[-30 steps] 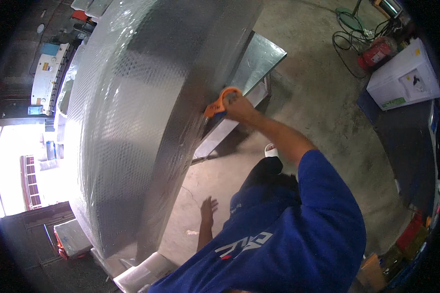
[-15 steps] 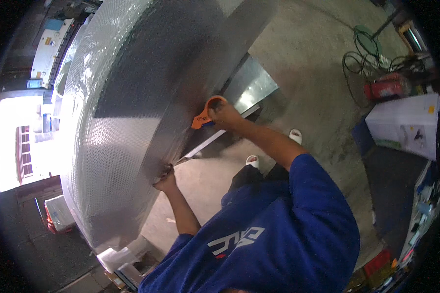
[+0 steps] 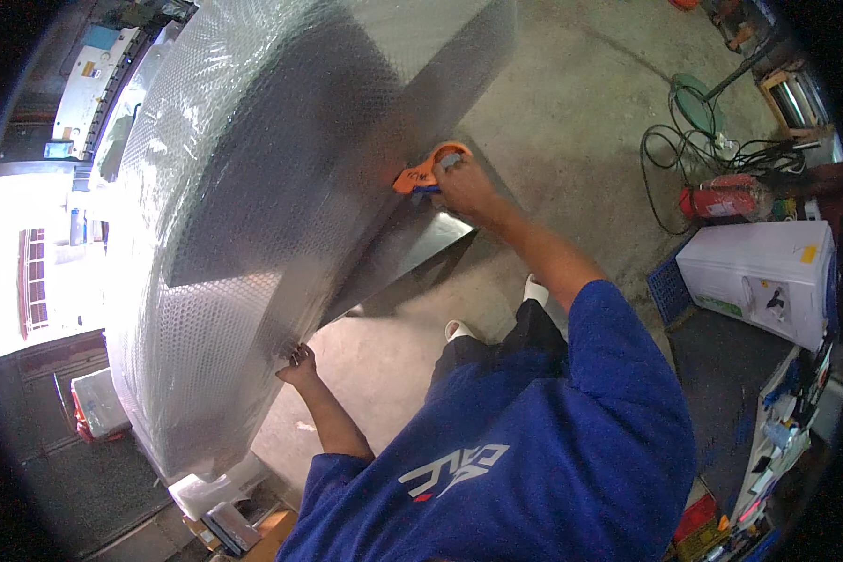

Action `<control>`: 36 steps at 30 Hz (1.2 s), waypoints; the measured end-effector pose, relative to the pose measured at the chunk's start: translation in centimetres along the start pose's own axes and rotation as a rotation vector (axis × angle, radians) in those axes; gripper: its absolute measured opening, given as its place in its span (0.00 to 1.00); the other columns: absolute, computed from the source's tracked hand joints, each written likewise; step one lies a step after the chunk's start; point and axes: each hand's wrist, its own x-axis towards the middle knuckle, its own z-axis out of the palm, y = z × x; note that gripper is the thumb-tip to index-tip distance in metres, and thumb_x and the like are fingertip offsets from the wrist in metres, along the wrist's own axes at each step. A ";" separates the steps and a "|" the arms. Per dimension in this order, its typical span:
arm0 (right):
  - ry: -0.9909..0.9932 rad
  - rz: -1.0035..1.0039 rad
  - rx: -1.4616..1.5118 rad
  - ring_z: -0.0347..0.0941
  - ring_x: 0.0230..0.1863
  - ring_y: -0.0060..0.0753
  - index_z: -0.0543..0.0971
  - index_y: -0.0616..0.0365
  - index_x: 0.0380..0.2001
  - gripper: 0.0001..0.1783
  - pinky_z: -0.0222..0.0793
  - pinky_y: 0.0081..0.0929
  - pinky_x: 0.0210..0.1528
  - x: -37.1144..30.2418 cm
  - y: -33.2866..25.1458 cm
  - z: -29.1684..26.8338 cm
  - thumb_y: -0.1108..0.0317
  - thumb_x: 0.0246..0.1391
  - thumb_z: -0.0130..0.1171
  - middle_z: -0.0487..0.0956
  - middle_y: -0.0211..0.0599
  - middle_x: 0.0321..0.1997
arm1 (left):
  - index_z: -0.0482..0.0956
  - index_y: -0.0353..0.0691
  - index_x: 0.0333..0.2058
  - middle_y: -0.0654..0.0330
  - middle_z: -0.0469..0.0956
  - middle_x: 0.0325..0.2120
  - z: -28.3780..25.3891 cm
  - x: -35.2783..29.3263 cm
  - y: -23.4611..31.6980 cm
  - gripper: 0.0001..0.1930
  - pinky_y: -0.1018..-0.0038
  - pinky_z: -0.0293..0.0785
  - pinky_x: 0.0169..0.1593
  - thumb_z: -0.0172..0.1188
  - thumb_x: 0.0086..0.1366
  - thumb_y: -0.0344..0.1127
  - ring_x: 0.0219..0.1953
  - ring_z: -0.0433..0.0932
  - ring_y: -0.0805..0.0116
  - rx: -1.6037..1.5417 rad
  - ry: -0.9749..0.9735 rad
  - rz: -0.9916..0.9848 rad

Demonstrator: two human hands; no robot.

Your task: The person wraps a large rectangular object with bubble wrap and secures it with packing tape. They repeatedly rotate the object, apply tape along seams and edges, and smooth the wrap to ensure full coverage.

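A large bulky piece wrapped in clear bubble wrap [image 3: 206, 347] fills the left and upper middle, with dark areas showing through the plastic. My right hand [image 3: 468, 192] is closed round an orange tape dispenser [image 3: 420, 178] with a blue part below, held against the far stretch of the wrap's right edge. Lower down that edge, my left hand [image 3: 297, 367] has its fingers curled on the bubble wrap. Between my hands a shiny metal panel [image 3: 426, 245] juts out from under the wrap. Any tape strip is too faint to make out.
On the right are a white box [image 3: 759, 281], a blue crate [image 3: 667, 286], a red cylinder [image 3: 726, 199] and tangled black cables [image 3: 665, 150] on the concrete floor. A plastic-wrapped packet [image 3: 101, 405] lies at the left. Cartons [image 3: 272, 532] stand at the lower left.
My right hand and the tape dispenser have moved away from me and slightly right along the wrap. My left hand has slid a little nearer and left. Less of the metal panel shows.
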 end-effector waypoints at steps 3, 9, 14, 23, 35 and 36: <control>0.015 0.040 -0.055 0.82 0.47 0.49 0.73 0.66 0.51 0.38 0.68 0.41 0.59 0.7 3.3 -1.2 0.41 0.53 0.67 0.85 0.48 0.36 | 0.72 0.41 0.50 0.55 0.77 0.47 -0.7 1.4 -0.5 0.31 0.55 0.77 0.46 0.45 0.69 0.65 0.43 0.77 0.60 0.054 -0.019 0.071; 0.140 0.064 -0.075 0.83 0.43 0.46 0.74 0.64 0.48 0.37 0.70 0.39 0.56 1.1 9.2 -2.3 0.40 0.51 0.68 0.84 0.46 0.33 | 0.69 0.40 0.56 0.54 0.75 0.50 -1.0 1.8 -0.6 0.32 0.54 0.77 0.48 0.48 0.69 0.63 0.48 0.77 0.57 -0.091 -0.087 0.040; 0.107 0.043 -0.043 0.84 0.38 0.44 0.75 0.63 0.47 0.34 0.70 0.37 0.55 2.5 15.9 -2.7 0.43 0.50 0.69 0.84 0.43 0.28 | 0.59 0.43 0.68 0.56 0.65 0.63 -0.8 -0.6 -2.2 0.40 0.54 0.75 0.55 0.52 0.68 0.65 0.56 0.72 0.55 0.105 0.095 0.075; 0.184 0.245 0.057 0.84 0.34 0.47 0.75 0.63 0.46 0.32 0.71 0.44 0.55 4.1 29.5 -4.3 0.46 0.51 0.68 0.85 0.45 0.30 | 0.69 0.43 0.60 0.56 0.71 0.60 -8.2 -11.8 -16.1 0.32 0.56 0.75 0.56 0.55 0.69 0.61 0.56 0.74 0.54 0.479 -0.160 -0.150; 0.075 -0.027 0.148 0.81 0.33 0.49 0.73 0.64 0.46 0.34 0.73 0.42 0.47 6.2 39.4 -7.2 0.45 0.50 0.71 0.83 0.44 0.28 | 0.77 0.35 0.55 0.55 0.82 0.43 2.1 -25.0 -39.8 0.25 0.71 0.74 0.46 0.53 0.74 0.52 0.43 0.80 0.66 1.633 -0.824 -0.282; 0.049 0.007 0.132 0.81 0.33 0.49 0.73 0.63 0.46 0.34 0.73 0.42 0.48 6.6 41.4 -8.2 0.45 0.50 0.71 0.83 0.45 0.28 | 0.78 0.34 0.54 0.53 0.82 0.43 4.9 -26.2 -42.8 0.24 0.71 0.74 0.46 0.52 0.75 0.50 0.43 0.80 0.68 1.738 -0.847 -0.269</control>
